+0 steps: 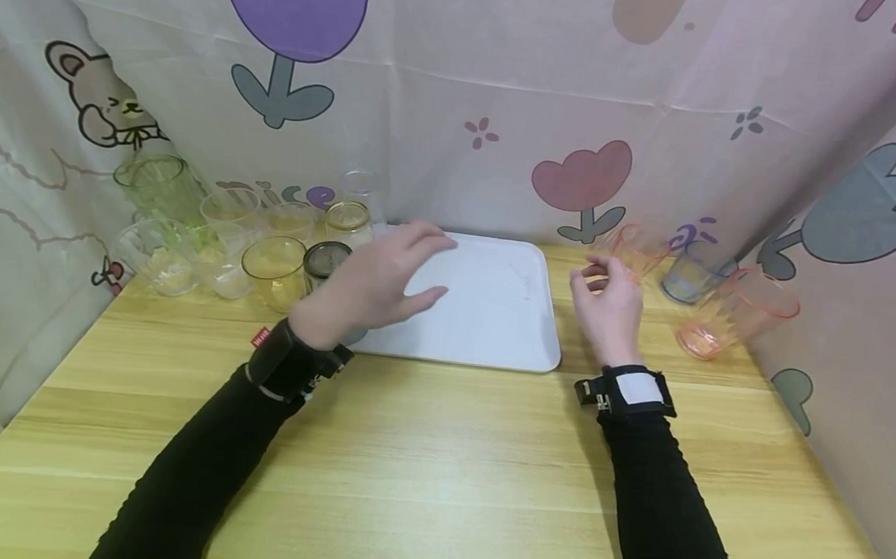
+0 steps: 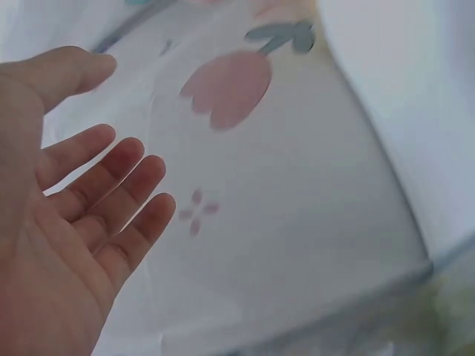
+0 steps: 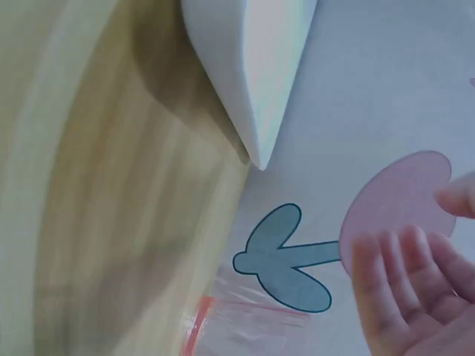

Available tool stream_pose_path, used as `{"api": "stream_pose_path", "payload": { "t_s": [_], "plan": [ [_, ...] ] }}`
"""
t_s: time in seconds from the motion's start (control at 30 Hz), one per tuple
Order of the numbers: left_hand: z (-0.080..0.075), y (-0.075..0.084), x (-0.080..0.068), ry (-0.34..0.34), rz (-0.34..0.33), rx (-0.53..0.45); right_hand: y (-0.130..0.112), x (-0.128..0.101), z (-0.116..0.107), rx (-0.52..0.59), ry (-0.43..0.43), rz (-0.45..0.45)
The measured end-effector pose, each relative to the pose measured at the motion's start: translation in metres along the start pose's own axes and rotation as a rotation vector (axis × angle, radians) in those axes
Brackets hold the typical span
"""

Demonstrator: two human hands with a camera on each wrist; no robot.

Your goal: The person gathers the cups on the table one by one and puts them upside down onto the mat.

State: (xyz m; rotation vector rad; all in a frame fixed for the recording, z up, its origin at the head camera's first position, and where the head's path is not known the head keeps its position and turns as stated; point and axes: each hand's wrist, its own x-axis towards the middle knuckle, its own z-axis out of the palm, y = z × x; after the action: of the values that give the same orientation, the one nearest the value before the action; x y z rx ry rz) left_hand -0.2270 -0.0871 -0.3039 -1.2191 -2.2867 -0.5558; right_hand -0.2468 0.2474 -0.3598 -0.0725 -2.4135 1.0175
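Left hand (image 1: 368, 284) and right hand (image 1: 613, 316) near a white tray (image 1: 484, 314) on a desk (image 1: 425, 462).
Left fingers (image 2: 148, 178) spread wide above the tray, glasses (image 1: 271, 280) left of them; right fingers (image 3: 375, 282) loosely bent, pink glass (image 1: 640, 248) just beyond.

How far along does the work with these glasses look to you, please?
Done: the green glass already stands left of the white tray, and the large orange glass right of it, each among other glasses. In hand: nothing; the left hand and right hand both look empty. Remaining: perhaps loading the tray, as its visible middle bears no glass.
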Motion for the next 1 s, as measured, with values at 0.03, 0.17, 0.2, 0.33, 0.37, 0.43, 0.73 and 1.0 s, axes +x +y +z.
{"api": "stream_pose_path", "payload": {
  "t_s": [0.03, 0.17, 0.2, 0.33, 0.37, 0.43, 0.73, 1.0],
  "plan": [
    [0.005, 0.002, 0.000, -0.019, 0.012, -0.007, 0.000, 0.001, -0.001, 0.015, 0.039, -0.005],
    [0.026, 0.009, 0.001, -0.135, 0.030, -0.014, 0.002, 0.005, -0.005, 0.077, 0.180, -0.022],
    [0.031, 0.011, 0.001, -0.170, 0.032, -0.016, 0.003, 0.006, -0.007, 0.096, 0.212, -0.025],
    [0.048, 0.018, -0.001, -0.325, 0.021, -0.015, 0.006, 0.010, -0.014, 0.171, 0.327, -0.013],
    [0.051, 0.020, -0.001, -0.363, 0.014, -0.019, 0.007, 0.012, -0.016, 0.180, 0.354, -0.006],
    [0.058, 0.022, -0.003, -0.438, -0.009, -0.032, 0.009, 0.014, -0.021, 0.199, 0.410, 0.001],
    [0.076, 0.025, -0.009, -0.635, -0.105, -0.068, 0.025, 0.024, -0.047, 0.085, 0.771, 0.070],
    [0.082, 0.026, -0.012, -0.643, -0.101, -0.059, 0.030, 0.022, -0.070, 0.100, 0.895, 0.220]
  ]
}}
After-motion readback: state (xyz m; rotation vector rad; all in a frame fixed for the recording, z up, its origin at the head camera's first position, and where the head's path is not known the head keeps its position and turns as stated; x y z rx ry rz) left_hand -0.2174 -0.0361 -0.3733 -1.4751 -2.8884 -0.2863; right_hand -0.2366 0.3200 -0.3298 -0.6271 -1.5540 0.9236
